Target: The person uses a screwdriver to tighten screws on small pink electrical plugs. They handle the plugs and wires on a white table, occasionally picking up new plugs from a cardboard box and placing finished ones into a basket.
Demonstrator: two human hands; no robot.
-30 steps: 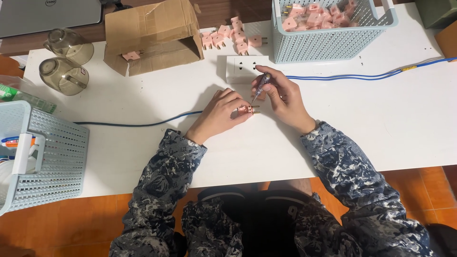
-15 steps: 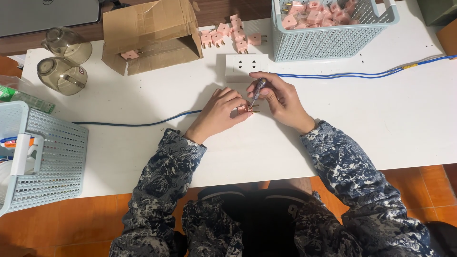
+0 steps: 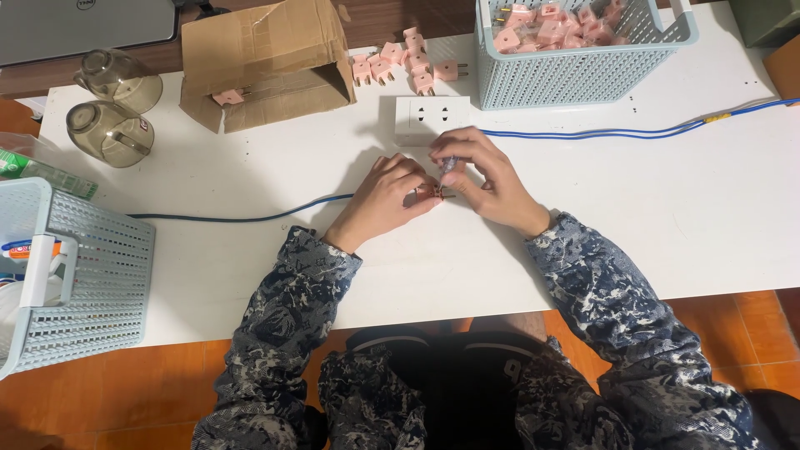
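Observation:
My left hand (image 3: pixel 385 198) rests on the white table (image 3: pixel 667 200) and pinches a small pink plug (image 3: pixel 430 193) at its fingertips. My right hand (image 3: pixel 487 175) grips a small screwdriver (image 3: pixel 450 164), tip down against the plug. Both hands meet just in front of a white power strip (image 3: pixel 432 118). The plug is mostly hidden by my fingers.
A blue basket (image 3: pixel 583 50) of pink plugs stands at the back right, loose pink plugs (image 3: pixel 408 65) beside an open cardboard box (image 3: pixel 262 67). A blue cable (image 3: pixel 633 131) runs right from the strip. Two glass cups (image 3: pixel 108 125) and another blue basket (image 3: pixel 71 275) sit left.
My right hand has tipped the screwdriver more upright and closed in over the plug. The left hand stays in place.

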